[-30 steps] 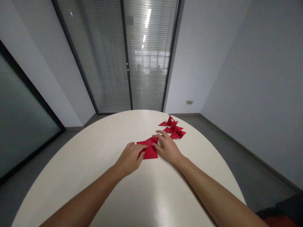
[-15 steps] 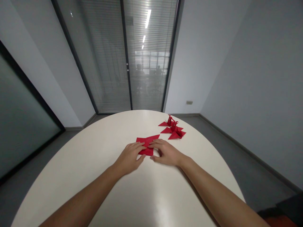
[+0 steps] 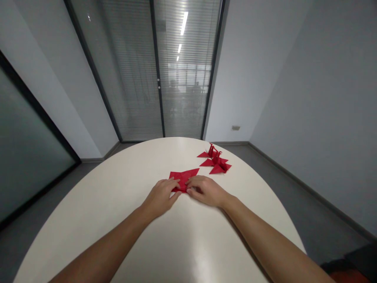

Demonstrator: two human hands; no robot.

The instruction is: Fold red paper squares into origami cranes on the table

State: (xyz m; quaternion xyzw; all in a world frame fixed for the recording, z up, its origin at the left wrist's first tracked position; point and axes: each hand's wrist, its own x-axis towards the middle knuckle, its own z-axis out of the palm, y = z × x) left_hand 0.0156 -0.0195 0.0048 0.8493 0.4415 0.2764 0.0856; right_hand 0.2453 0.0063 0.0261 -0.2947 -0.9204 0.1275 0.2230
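Left forearm (image 3: pixel 116 237) in from between 7 and 8 o'clock, right forearm (image 3: pixel 262 237) from between 4 and 5, both bare. Left hand (image 3: pixel 159 197) palm down, fingers (image 3: pixel 174 183) toward 2, thumb (image 3: pixel 176 197) spread. Right hand (image 3: pixel 208 190) toward 10, fingers bent, thumb tip near fingertips.

A white table (image 3: pixel 182 243) with a rounded far edge and a smooth, slightly shiny top carries a folded piece of red paper (image 3: pixel 183 177), lying near the middle. Beyond it, to the far right, folded red paper birds (image 3: pixel 218 169) sit close together near the edge.
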